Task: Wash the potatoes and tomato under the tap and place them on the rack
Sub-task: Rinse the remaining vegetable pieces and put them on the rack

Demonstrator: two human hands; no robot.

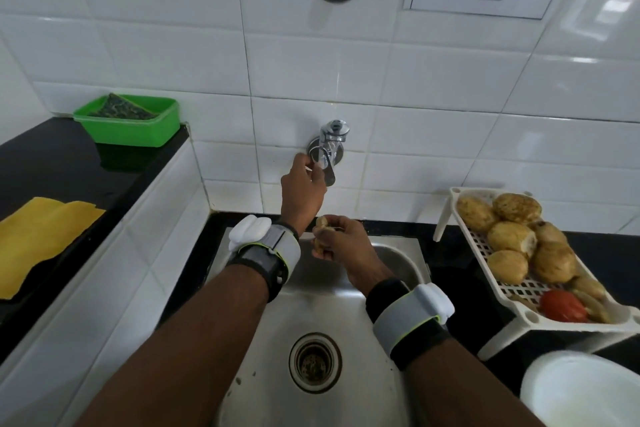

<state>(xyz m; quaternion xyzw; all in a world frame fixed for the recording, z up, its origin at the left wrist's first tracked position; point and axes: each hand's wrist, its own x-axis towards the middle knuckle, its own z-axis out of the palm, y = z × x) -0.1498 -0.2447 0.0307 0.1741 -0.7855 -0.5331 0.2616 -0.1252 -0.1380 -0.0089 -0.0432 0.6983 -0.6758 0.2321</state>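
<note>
My left hand reaches up to the chrome wall tap and pinches its lever. Just below the spout, my right hand grips a small potato over the steel sink. No water stream is visible. On the right counter stands a white slatted rack holding several potatoes and a red tomato at its near end.
The sink drain lies below my arms. A white bowl sits at the bottom right. On the black left counter are a green tub with a scrub pad and a yellow cloth.
</note>
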